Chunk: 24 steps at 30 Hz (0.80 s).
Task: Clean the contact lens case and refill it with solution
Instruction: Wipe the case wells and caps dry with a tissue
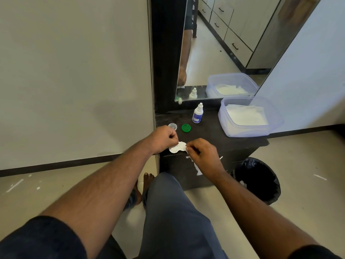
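Cleaning step in hand: left hand (164,138) pinches the lens case (177,147); right hand (200,152) pinches a tissue (186,149) against it. Next, likely: solution bottle (197,114), far right.

- You're in a home, at a dressing corner: a dark vanity unit (214,135) with a mirror (224,49) at upper centre.
- The mirror reflects drawer-fronted wardrobes (224,21) at the top.
- A lined bin (258,179) stands on the tiled floor (298,174), lower right.
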Motion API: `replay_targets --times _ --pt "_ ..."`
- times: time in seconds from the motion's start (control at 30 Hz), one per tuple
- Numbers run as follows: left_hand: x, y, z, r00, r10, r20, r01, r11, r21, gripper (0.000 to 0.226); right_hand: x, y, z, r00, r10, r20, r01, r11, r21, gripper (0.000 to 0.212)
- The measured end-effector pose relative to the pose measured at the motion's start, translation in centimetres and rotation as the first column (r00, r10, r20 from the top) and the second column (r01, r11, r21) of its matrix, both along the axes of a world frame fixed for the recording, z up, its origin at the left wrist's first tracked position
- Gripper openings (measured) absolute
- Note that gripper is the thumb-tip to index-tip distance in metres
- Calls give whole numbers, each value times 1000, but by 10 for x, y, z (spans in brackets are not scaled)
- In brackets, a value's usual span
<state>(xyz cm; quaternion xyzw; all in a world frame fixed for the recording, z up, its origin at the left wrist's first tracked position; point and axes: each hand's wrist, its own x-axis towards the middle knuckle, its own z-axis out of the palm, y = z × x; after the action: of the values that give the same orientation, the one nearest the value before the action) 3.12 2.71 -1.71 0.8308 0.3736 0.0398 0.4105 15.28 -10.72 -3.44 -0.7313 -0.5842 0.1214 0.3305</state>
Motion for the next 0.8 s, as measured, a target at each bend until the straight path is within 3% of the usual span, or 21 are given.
replay_targets --times 0.17,0.4,0.8 --pt "-1 -1 3 1000 2 -1 -2 1000 -16 9 -5 2 -2 988 119 96 -116 993 -32 9" --pt "-1 -1 6 1000 -21 -23 20 999 -28 7 -14 13 -5 994 -79 69 79 997 4 7" --pt "-1 -2 7 999 -25 -42 24 999 -22 12 -10 9 2 984 -42 175 57 995 -78 15"
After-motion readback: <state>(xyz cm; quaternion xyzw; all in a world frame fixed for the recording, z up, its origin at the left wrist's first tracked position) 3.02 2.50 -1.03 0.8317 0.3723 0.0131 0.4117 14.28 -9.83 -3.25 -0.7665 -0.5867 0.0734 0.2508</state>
